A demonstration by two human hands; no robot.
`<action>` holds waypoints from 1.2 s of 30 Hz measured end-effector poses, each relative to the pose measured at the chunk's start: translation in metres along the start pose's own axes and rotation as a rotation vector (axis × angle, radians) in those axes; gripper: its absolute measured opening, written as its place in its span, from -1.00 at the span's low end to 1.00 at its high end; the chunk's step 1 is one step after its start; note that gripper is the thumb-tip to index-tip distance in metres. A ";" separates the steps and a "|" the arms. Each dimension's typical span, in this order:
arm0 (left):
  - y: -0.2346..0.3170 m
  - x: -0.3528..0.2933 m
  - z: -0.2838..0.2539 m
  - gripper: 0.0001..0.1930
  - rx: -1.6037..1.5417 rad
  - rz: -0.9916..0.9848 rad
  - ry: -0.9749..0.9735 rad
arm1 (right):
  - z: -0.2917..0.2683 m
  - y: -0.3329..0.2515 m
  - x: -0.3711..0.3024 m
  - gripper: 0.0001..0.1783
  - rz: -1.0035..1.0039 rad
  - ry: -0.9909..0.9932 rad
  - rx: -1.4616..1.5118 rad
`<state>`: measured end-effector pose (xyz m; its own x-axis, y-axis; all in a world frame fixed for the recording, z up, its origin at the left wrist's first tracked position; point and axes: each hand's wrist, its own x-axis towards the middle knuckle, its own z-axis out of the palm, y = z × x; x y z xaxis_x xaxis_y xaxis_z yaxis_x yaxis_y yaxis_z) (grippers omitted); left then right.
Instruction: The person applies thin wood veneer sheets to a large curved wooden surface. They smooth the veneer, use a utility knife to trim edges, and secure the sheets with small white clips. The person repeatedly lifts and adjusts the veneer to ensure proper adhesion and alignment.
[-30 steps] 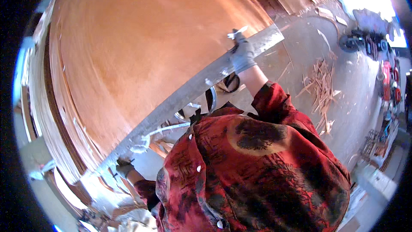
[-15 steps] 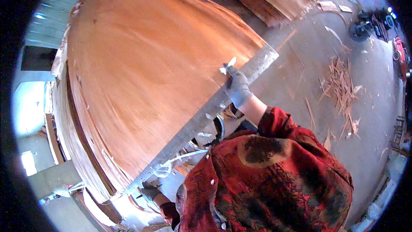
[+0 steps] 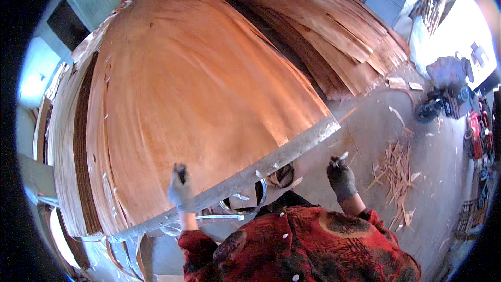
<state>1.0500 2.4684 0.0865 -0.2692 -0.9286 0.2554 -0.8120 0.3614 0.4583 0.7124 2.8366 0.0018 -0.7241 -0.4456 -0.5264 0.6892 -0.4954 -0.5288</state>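
A broad orange-brown wood veneer sheet [image 3: 203,89] lies on top of a stack, its near side along a grey metal straight-edge strip [image 3: 292,149]. My left hand [image 3: 181,190], in a grey glove, is over the sheet's near part, just past the strip. Its fingers are curled with dark tips; what they hold, if anything, is hidden. Off the sheet, right of the strip and above the floor, my gloved right hand [image 3: 342,182] is closed on a small white piece [image 3: 342,157], too small to name.
A second veneer stack [image 3: 313,26] stands behind at the right. Wood scraps [image 3: 396,177] are heaped on the floor to my right. A dark wheeled vehicle [image 3: 443,99] stands farther off. Below the strip is a round ring-like object [image 3: 263,193]. Pale veneer edges [image 3: 68,162] line the left side.
My right hand has left the strip and swung right, off the sheet, still with the white piece. My left hand has come up from the strip's left end onto the sheet. The view has shifted.
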 end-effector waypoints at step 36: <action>0.240 0.038 0.202 -0.43 0.670 -0.228 0.078 | 0.041 -0.288 0.347 -0.72 0.400 -0.195 -0.574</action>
<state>0.7404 2.5029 0.0342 -0.0365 -0.9571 0.2874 -0.9942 0.0057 -0.1075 0.2617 2.7944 -0.0013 -0.3687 -0.6621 -0.6525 0.7677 0.1789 -0.6153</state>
